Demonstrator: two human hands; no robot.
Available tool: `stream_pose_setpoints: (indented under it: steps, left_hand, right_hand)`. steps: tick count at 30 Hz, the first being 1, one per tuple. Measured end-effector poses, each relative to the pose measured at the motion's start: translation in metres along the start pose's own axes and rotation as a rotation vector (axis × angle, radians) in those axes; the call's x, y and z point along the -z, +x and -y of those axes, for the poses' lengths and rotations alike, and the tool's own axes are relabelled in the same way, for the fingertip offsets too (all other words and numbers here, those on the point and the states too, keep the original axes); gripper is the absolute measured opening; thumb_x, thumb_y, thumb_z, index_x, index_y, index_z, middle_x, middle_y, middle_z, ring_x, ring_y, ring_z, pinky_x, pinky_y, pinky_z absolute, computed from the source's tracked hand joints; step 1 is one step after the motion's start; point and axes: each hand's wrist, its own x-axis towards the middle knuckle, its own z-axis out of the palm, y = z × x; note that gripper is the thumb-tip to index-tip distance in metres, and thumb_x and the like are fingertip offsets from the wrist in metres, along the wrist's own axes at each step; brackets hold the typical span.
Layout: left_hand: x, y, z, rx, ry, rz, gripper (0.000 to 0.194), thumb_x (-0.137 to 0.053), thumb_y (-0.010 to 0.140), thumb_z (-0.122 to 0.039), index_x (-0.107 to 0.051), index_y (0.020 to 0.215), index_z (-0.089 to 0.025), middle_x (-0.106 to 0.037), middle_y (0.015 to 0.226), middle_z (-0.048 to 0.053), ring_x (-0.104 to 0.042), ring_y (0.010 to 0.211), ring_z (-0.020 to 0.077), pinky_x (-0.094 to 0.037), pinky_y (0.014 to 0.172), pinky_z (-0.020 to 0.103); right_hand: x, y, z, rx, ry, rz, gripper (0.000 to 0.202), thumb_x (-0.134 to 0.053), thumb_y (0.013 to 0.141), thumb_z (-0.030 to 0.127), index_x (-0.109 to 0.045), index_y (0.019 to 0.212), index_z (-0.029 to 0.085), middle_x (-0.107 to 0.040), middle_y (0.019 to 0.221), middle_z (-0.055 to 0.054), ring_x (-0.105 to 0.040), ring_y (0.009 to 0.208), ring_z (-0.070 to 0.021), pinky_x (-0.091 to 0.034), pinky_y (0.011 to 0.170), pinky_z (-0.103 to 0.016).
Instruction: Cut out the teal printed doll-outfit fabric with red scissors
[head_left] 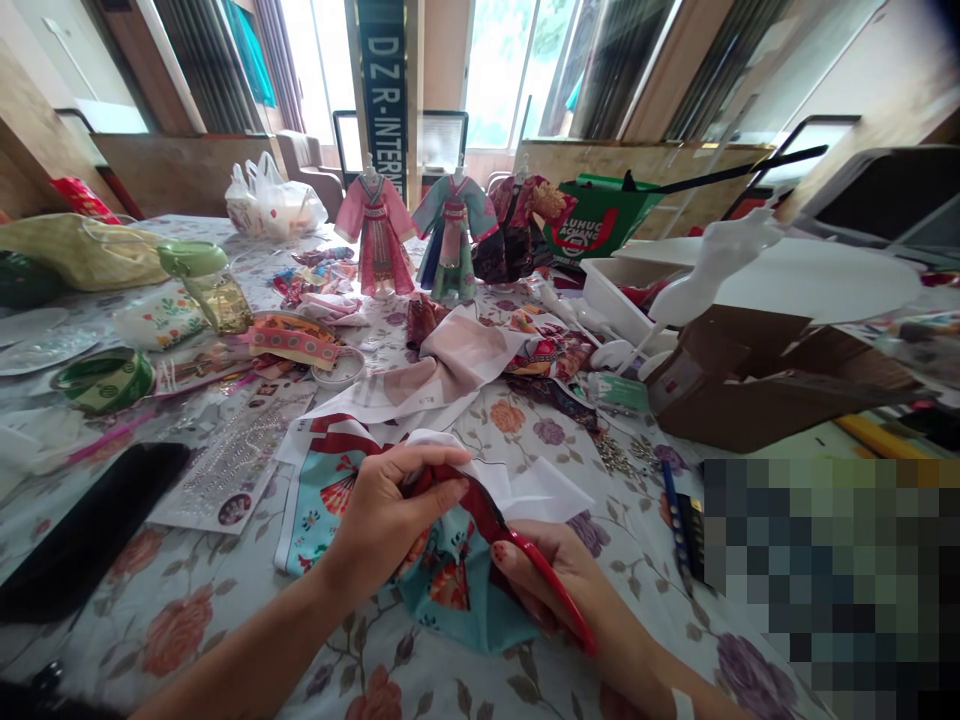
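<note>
My left hand (397, 510) pinches a piece of printed fabric (465, 570), light blue with red fans, dark red bands and a white border. Its folds bunch up under the fingers and hang towards me. Red-handled scissors (544, 572) are in my right hand (551, 570), the blades pointing away and to the left along the dark red band close to my left fingertips. Part of the blades is hidden by fabric. White fabric pieces (536, 490) lie just behind my hands. Further back is a sheer beige and white cloth (465, 355).
Three small dressed forms (454, 230) stand at the back. A phone (97, 530), a pearl sticker sheet (225, 460), green tape (105, 380) and a bottle (214, 290) lie left. A cardboard box (750, 380), a white mannequin (712, 265) and a blue pen (675, 520) are right.
</note>
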Motion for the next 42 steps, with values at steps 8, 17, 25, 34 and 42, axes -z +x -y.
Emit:
stream_pose_setpoints:
  steps: [8,17,25,34,42]
  left_hand:
    - [-0.0002,-0.0009,-0.0006,0.024,0.000,0.039,0.018,-0.073,0.073,-0.018,-0.075,0.091,-0.019,-0.073,0.095,0.003,-0.067,0.092,0.0186,-0.052,0.081,0.022]
    - [-0.0006,-0.0005,0.0002,0.026,-0.008,0.062,0.019,-0.073,0.073,-0.019,-0.075,0.091,-0.018,-0.074,0.091,0.004,-0.068,0.087,0.0192,-0.054,0.076,0.023]
    - [-0.0012,-0.0006,-0.0002,0.049,-0.018,0.063,0.019,-0.074,0.072,-0.019,-0.076,0.090,-0.019,-0.074,0.089,0.003,-0.068,0.083,0.0168,-0.054,0.072,0.020]
    - [-0.0009,-0.0006,0.0008,0.036,0.000,0.052,0.019,-0.075,0.071,-0.019,-0.076,0.089,-0.019,-0.074,0.088,0.003,-0.068,0.081,0.0163,-0.053,0.071,0.020]
    - [-0.0003,-0.0004,-0.0009,0.024,-0.006,0.055,0.020,-0.072,0.073,-0.018,-0.075,0.093,-0.019,-0.073,0.097,0.004,-0.067,0.090,0.0188,-0.052,0.078,0.022]
  right_hand:
    - [0.0015,-0.0004,0.0014,0.018,-0.050,0.012,0.058,-0.060,0.073,0.069,-0.039,0.052,0.019,-0.037,0.043,0.006,-0.029,0.041,-0.0063,-0.017,0.042,-0.024]
    - [0.0009,0.0005,0.0014,0.001,-0.037,0.021,0.058,-0.062,0.071,0.069,-0.038,0.052,0.019,-0.034,0.043,0.007,-0.026,0.042,-0.0062,-0.015,0.042,-0.024]
    - [-0.0002,-0.0003,0.0025,0.006,-0.040,0.009,0.059,-0.062,0.072,0.068,-0.035,0.052,0.020,-0.029,0.044,0.008,-0.022,0.042,-0.0059,-0.011,0.043,-0.026]
    - [-0.0004,-0.0014,-0.0016,-0.024,0.021,0.017,0.057,-0.065,0.072,0.065,-0.034,0.056,0.020,-0.027,0.047,0.008,-0.019,0.043,-0.0053,-0.008,0.042,-0.025]
    - [-0.0005,-0.0010,-0.0022,-0.026,0.048,0.019,0.056,-0.066,0.072,0.064,-0.039,0.055,0.019,-0.030,0.045,0.008,-0.021,0.041,-0.0048,-0.009,0.041,-0.025]
